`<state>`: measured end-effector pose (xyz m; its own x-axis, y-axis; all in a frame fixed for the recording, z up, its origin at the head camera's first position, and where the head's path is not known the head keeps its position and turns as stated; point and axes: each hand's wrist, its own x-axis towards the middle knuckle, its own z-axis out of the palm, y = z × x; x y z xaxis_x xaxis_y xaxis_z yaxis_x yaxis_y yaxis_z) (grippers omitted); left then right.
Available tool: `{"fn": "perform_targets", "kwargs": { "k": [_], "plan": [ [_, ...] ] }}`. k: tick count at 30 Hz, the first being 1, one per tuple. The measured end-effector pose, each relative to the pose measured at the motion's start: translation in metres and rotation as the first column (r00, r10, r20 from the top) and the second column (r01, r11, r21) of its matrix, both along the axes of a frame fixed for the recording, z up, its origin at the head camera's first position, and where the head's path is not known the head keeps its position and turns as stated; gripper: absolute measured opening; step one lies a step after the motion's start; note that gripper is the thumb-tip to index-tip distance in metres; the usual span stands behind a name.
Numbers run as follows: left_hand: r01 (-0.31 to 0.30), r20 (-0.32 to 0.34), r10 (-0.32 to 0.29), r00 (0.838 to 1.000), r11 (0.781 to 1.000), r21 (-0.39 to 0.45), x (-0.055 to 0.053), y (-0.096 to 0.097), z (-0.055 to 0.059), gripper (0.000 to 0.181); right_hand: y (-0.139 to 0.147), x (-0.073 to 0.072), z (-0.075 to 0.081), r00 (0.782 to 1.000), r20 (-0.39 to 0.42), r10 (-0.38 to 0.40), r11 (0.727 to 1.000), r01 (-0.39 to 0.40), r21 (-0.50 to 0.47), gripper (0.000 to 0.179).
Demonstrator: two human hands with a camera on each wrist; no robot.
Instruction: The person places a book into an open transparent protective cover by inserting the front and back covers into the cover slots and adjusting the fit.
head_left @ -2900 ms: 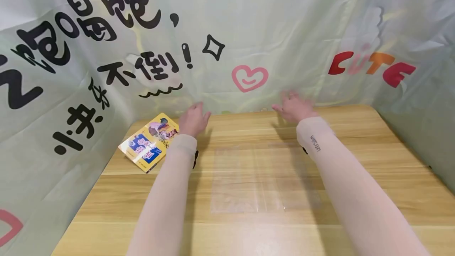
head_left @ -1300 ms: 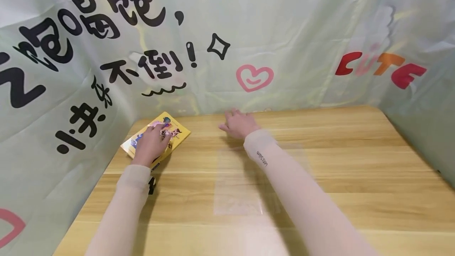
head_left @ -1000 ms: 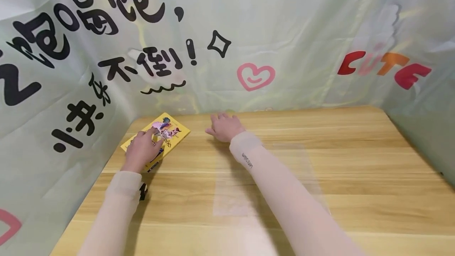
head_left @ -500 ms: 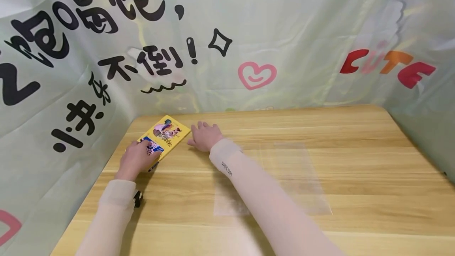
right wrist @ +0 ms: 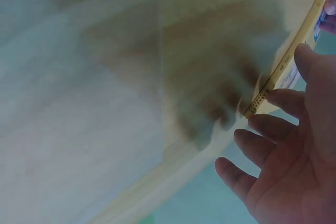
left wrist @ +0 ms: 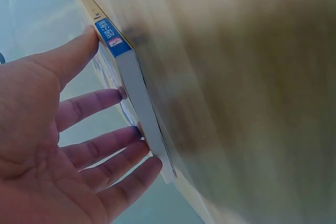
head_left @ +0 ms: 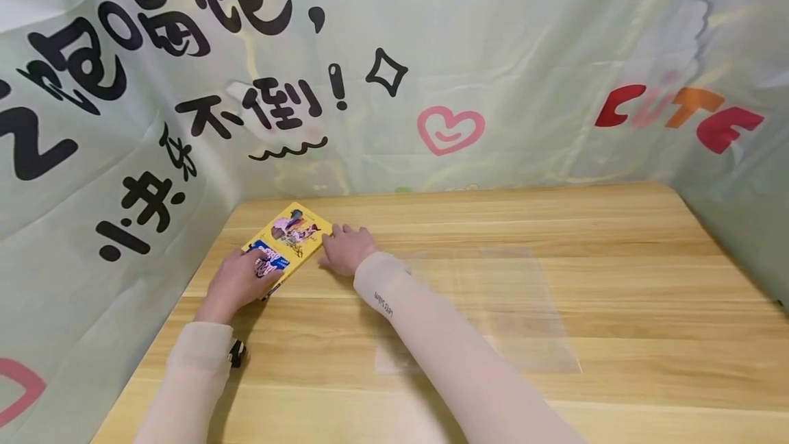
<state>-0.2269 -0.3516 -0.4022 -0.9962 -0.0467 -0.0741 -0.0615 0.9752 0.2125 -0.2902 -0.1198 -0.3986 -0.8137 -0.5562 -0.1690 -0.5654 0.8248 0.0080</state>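
One yellow book (head_left: 300, 231) lies near the far left corner of the worktop (head_left: 616, 225), left hand (head_left: 237, 281) and right hand (head_left: 349, 250) touching it, fingers apart, seemingly reached but not yet lifted, the clear sheet (head_left: 511, 307) seemingly unused.

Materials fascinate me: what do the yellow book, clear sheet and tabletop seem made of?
The yellow book looks like smooth printed paper, with pale page edges. The clear sheet is probably smooth plastic: wood grain shows through. The tabletop looks like satin-finished wood or laminate, with grain and soft shine.
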Motion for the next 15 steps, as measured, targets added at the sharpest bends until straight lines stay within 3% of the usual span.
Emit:
{"fn": "perform_targets", "kwargs": {
  "k": [15],
  "plan": [
    [0.021,0.034,-0.020,0.999,0.999,-0.029,0.0034,-0.0014,-0.0006,0.071,-0.0065,0.0055,-0.0011,1.000,-0.026,0.016,1.000,-0.016,0.015,0.062]
  ]
}}
